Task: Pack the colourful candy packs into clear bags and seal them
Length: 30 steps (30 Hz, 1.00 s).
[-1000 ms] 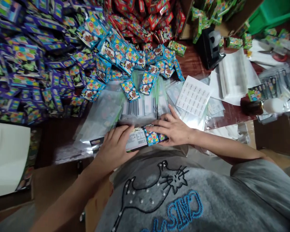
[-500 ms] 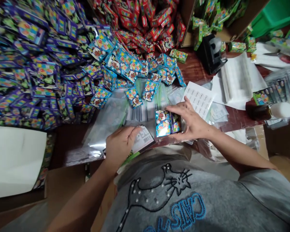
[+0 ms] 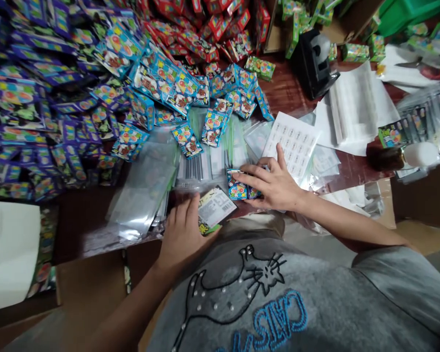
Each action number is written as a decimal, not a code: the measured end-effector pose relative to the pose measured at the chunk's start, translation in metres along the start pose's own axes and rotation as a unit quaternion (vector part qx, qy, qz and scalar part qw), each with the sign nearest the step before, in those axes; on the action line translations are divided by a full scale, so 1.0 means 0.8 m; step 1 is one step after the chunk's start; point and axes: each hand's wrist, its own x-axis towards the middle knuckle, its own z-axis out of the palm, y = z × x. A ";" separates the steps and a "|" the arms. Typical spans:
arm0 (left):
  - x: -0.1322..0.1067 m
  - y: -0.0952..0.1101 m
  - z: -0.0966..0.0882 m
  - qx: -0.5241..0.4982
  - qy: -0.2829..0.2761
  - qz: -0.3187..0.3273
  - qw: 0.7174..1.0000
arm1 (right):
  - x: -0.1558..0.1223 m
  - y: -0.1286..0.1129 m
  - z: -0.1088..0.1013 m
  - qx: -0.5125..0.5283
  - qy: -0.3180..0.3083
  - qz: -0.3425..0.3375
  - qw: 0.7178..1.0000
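My right hand (image 3: pixel 278 188) grips a small blue printed box (image 3: pixel 236 191) and a purple box (image 3: pixel 253 193) side by side, thumb at the near side and fingers over the top. One of its fingers points upward. My left hand (image 3: pixel 183 227) lies flat with its fingers stretched out, at the left edge of a printed bag (image 3: pixel 218 206) with a white barcode label. Its thumb reaches along the bag's near edge. Just beyond the hands are clear plastic bags (image 3: pixel 144 181) and a stack of bags with dark edges (image 3: pixel 196 168).
Purple packets (image 3: pixel 33 98) are heaped at left, with blue packets (image 3: pixel 168 80) beside them and red packets (image 3: pixel 190 39) behind. A sticker sheet (image 3: pixel 291 142), a black tape dispenser (image 3: pixel 313 66), a paper stack (image 3: pixel 355 105) and a white-capped bottle (image 3: pixel 403 156) are at right.
My left hand has loosened from the printed bag and flattened out, leaving more of its label showing. My right hand has lowered and tilted the boxes. The view has shifted slightly.
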 end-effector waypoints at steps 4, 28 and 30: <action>0.007 -0.004 -0.013 -0.024 0.009 0.023 0.999 | -0.014 -0.007 -0.004 0.027 -0.038 -0.023 0.999; 0.080 -0.056 -0.070 0.040 0.012 0.045 0.998 | 0.074 0.031 -0.038 0.043 -0.037 -0.071 0.996; 0.088 -0.060 -0.066 0.048 0.010 0.040 0.998 | 0.077 0.029 -0.025 0.026 -0.029 -0.021 0.999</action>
